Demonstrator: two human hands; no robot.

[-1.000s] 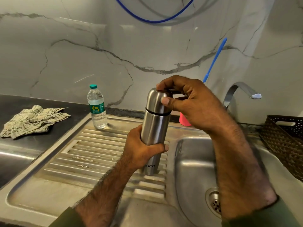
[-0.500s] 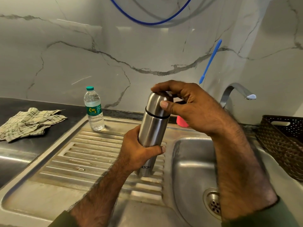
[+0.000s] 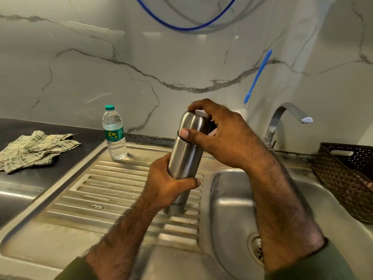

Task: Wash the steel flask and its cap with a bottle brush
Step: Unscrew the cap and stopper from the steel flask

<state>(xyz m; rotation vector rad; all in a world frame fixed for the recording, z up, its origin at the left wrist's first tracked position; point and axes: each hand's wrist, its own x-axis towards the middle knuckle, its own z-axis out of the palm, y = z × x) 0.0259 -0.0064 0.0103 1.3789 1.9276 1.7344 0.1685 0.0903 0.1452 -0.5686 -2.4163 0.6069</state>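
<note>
Steel drainboard (image 3: 84,199) (ribbed), water bottle (image 3: 114,132), dark counter (image 3: 30,179), checked cloth (image 3: 34,150)

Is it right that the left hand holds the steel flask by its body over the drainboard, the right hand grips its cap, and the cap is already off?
Not quite. In the head view the cap still sits on the steel flask. The rest holds: the left hand holds the body over the drainboard, and the right hand has its grip on the cap.

The flask (image 3: 186,158) stood on the drainboard (image 3: 101,195), left of the basin (image 3: 228,199). A water bottle (image 3: 114,133) stood behind it, with a cloth (image 3: 34,150) further left on the table (image 3: 24,184).
</note>
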